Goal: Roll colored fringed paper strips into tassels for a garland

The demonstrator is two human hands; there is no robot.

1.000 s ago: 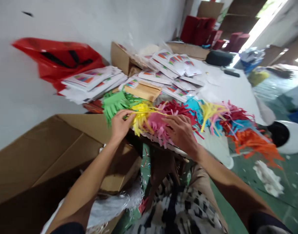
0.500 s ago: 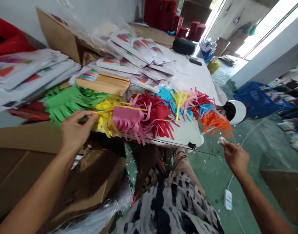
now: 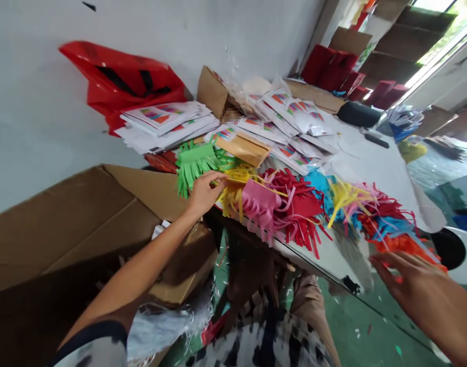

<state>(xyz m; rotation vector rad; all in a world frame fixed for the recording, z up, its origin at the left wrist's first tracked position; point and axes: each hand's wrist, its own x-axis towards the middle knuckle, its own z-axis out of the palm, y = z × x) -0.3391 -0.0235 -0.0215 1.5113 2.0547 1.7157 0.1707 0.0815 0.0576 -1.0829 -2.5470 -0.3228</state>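
Note:
A row of fringed paper strips lies along the table's front edge. My left hand pinches the edge of the yellow fringed paper, between the green fringed paper and the pink one. Farther right come red fringed paper, blue fringed paper and a loose yellow bunch. At the right end my right hand, slightly blurred, is closed at the orange fringed paper; bits of orange show between its fingers.
Printed white packets and a tan envelope lie behind the strips on the white table. A red bag stands against the wall. An open cardboard box is at left; a round black-and-white object is at right.
The view has swung left. My right hand has come up from beside the table to the orange paper, and its white crumpled piece no longer shows. My left hand keeps hold of the yellow paper.

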